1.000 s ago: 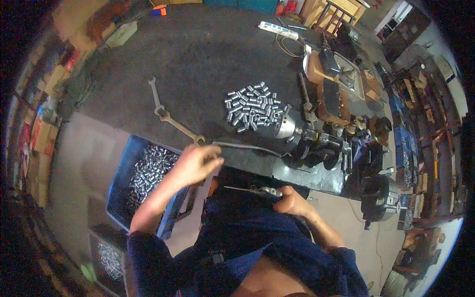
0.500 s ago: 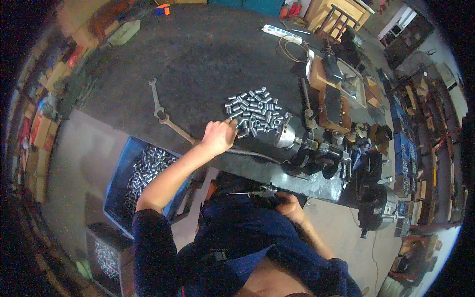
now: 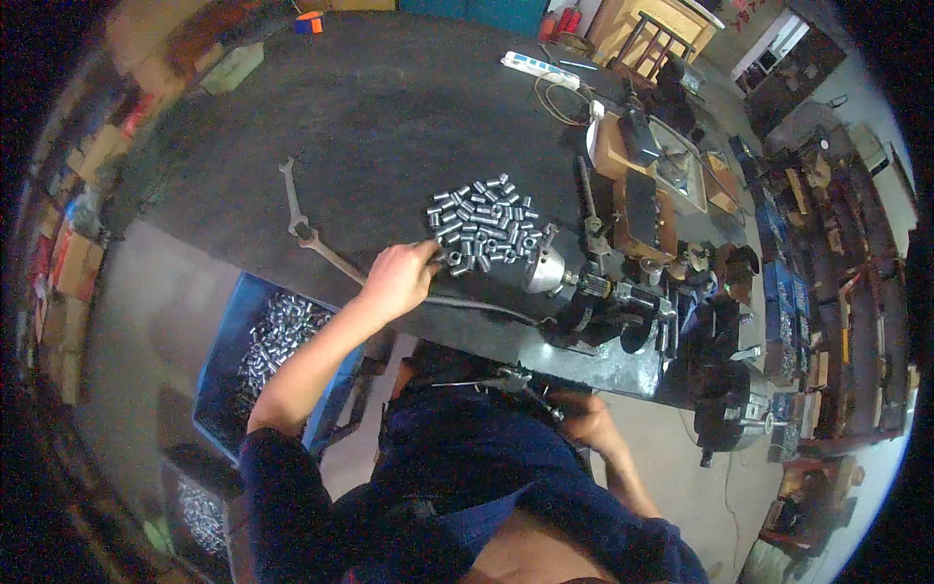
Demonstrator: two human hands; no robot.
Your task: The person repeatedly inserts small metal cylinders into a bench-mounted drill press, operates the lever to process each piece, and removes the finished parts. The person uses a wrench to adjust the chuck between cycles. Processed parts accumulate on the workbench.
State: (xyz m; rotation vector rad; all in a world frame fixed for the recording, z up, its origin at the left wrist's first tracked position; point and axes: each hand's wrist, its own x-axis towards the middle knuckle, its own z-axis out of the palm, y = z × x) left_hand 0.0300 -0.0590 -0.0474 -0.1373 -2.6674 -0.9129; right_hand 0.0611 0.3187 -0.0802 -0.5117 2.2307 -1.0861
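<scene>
Where the left forearm slants across the blue bin [image 3: 222,336], the left hand [image 3: 399,280] is palm down over the bench [image 3: 370,107], its fingers bunched together at the near-left edge of the metal sleeves [image 3: 486,222] — whether they are clamped on 1 cannot be told. The sleeves lie in a loose pile on the bench; each should prove light, rigid and slick, best gripped across the barrel between thumb and 1 finger. Farther right, the right hand [image 3: 587,420] hangs low beside a metal hand tool [image 3: 511,380] — finger closure cannot be determined.
</scene>
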